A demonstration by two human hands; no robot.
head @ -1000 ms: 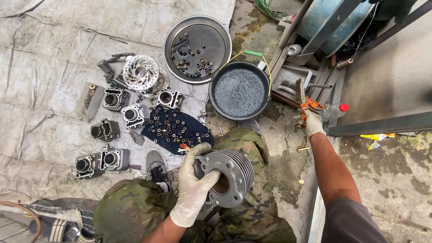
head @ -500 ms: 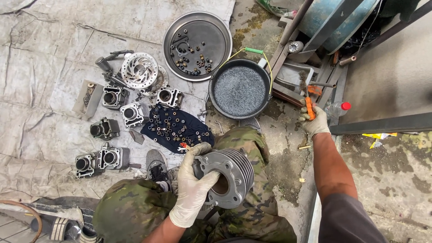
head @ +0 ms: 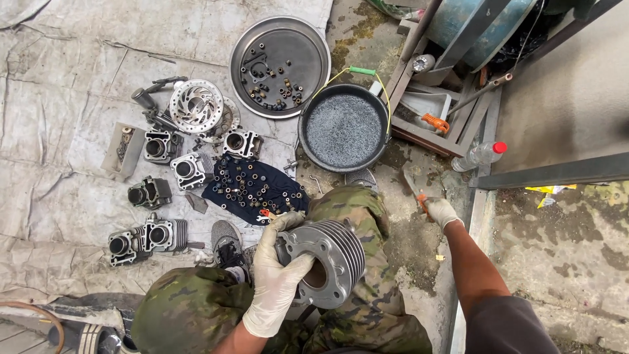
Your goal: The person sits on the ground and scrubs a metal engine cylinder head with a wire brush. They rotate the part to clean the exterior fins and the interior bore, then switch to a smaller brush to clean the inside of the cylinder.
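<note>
I sit on the ground with a grey finned engine cylinder (head: 337, 249) resting on my camouflage-trousered lap. My left hand (head: 275, 278), in a white glove, grips the cylinder by its flange, thumb over the rim. My right hand (head: 443, 211), also gloved, is out to the right over the stained concrete, closed on an orange-handled scraper (head: 413, 187) whose flat blade points away from me. The two hands are well apart.
A black bucket (head: 341, 168) of grey grit stands ahead, with a round metal tray (head: 308, 52) of small parts behind it. A brake disc (head: 196, 106), several cylinder heads (head: 160, 145) and a dark cloth (head: 229, 193) with bolts lie on the tarpaulin. A wooden crate (head: 419, 134) and a bottle (head: 480, 155) are on the right.
My right hand has drawn back from the wooden crate toward my knee, carrying the orange-handled scraper. My left hand still holds the cylinder in the same place.
</note>
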